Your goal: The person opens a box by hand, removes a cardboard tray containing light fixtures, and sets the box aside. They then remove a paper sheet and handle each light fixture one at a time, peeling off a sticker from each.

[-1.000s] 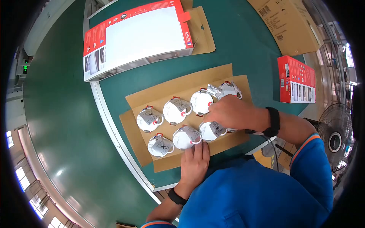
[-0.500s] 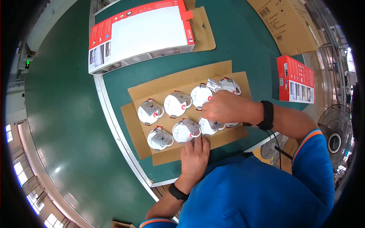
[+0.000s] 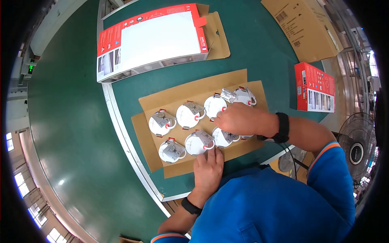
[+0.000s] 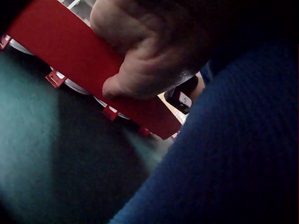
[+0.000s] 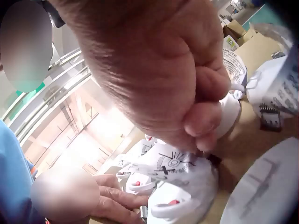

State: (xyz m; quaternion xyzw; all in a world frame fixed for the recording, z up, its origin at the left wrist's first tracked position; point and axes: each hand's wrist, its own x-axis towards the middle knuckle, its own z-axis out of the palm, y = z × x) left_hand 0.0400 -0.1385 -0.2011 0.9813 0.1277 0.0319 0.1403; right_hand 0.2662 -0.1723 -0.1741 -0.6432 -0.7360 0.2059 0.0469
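A cardboard tray (image 3: 178, 171) holds white round downlights in two rows, with grey printed labels, looped white cables and red-tipped clips. My right hand (image 3: 245, 119) is over its right half with fingers curled. In the right wrist view, the fingertips (image 5: 205, 140) pinch down at the edge of a labelled downlight (image 5: 191, 184); the exact spot is hidden. My left hand (image 3: 208, 172) grips the tray's near edge. From the left wrist, its thumb (image 4: 114, 86) presses the red outer side (image 4: 70, 39) of the tray, and several red clips (image 4: 56, 78) stick out below.
A large red and white box (image 3: 158, 40) with an opened end flap lies behind the tray on the green table (image 3: 259, 48). At the right are a smaller red box (image 3: 316, 87) and a big brown carton (image 3: 304, 30). A fan (image 3: 356, 152) stands past the table edge.
My right hand has shifted slightly left over the downlights. The left hand stays at the tray's near edge. The head view has moved a little.
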